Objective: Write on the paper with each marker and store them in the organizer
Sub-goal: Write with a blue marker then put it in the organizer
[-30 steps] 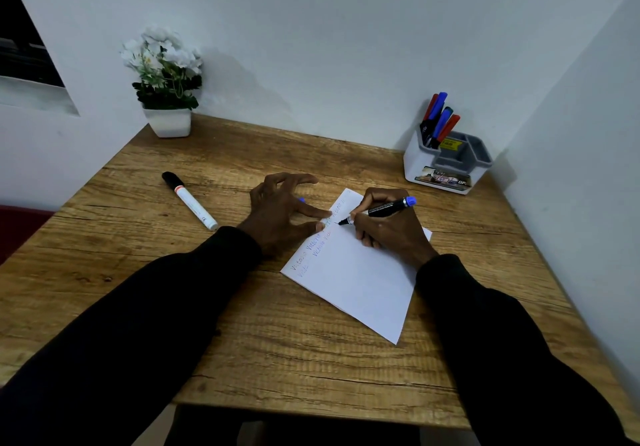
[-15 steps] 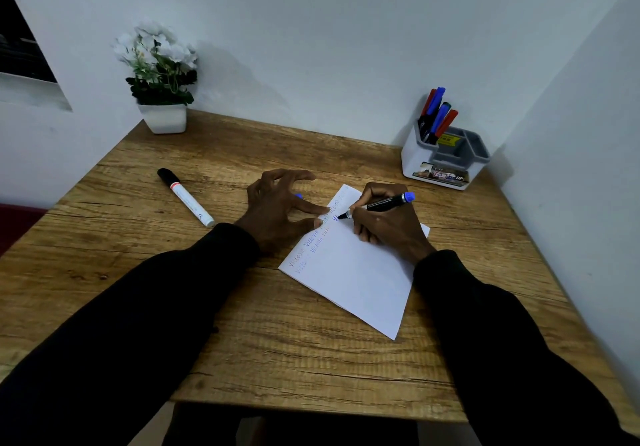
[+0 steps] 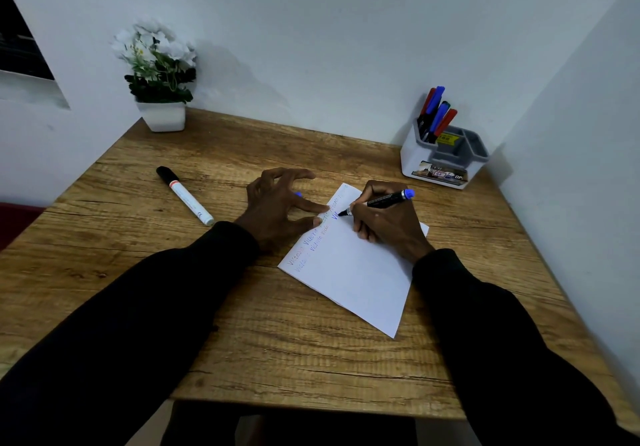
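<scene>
Right hand (image 3: 391, 223) gripped the blue marker (image 3: 381, 200) in a writing pinch, tip down on the paper (image 3: 356, 279) at its far end, partway into a second line of blue words. Left hand (image 3: 277, 206) was splayed and held nothing that I could make out. Forefinger and thumb tips pressed the paper's left edge and the other fingers arched over the table (image 3: 277, 341). A small blue piece (image 3: 298, 194) showed by that hand, just left of the paper. Probably the cap, too small to be sure.

Risks, as I judged them:
- Only two fingertips pinned the sheet. A hard stroke could swivel it and skew the line.
- The right palm sat on the paper near fresh ink, so smearing was possible.
- If the blue piece was the cap, it could roll off unnoticed and the marker would go into storage uncapped.

Around the paper:
- Far right of it stood the organizer (image 3: 412, 158), with red and blue markers (image 3: 434, 113) upright in its tall compartment.
- Well left of it lay a white marker with a black cap (image 3: 185, 196), not yet stored.
- Far left of it, against the wall, stood a potted white flower (image 3: 161, 116).

Nothing stood between the paper and the organizer.
</scene>
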